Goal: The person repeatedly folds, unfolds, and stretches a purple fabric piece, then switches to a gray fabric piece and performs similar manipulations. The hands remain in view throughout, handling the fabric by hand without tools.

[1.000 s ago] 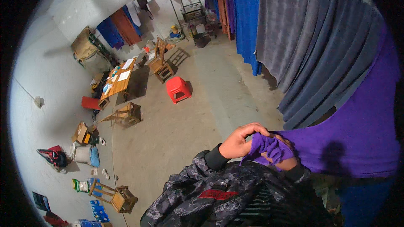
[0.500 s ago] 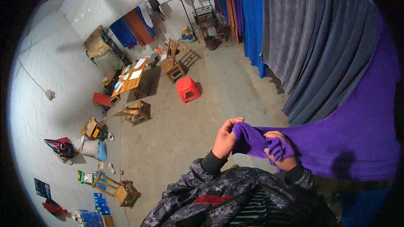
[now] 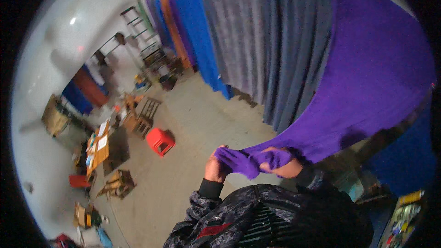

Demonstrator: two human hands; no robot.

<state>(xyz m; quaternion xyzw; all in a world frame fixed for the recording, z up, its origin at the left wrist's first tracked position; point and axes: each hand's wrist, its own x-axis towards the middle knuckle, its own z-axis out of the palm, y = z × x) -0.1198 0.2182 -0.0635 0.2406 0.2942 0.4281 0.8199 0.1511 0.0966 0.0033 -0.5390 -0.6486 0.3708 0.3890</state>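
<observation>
Since a moment ago the view has tipped upward, so the row of hanging cloths now arches across the top and the red stool (image 3: 160, 141) sits lower left, while the two hands have drawn closer together over the bunched end of the purple cloth (image 3: 367, 73). The left hand (image 3: 215, 167) is closed around a gathered fold of that cloth, fingers curled over it; the right hand (image 3: 281, 167), just beside it, also clutches the fabric, its knuckles partly hidden under the purple pile. The cloth runs from the hands up and to the right in a taut sweep, which suggests its far end hangs with the grey cloths (image 3: 266, 46) and the blue cloth (image 3: 202, 32) beside it, and that the grip keeps its loose end off the concrete floor (image 3: 197, 115). The gathered end lies between and inside both fists, close to the person's chest.
</observation>
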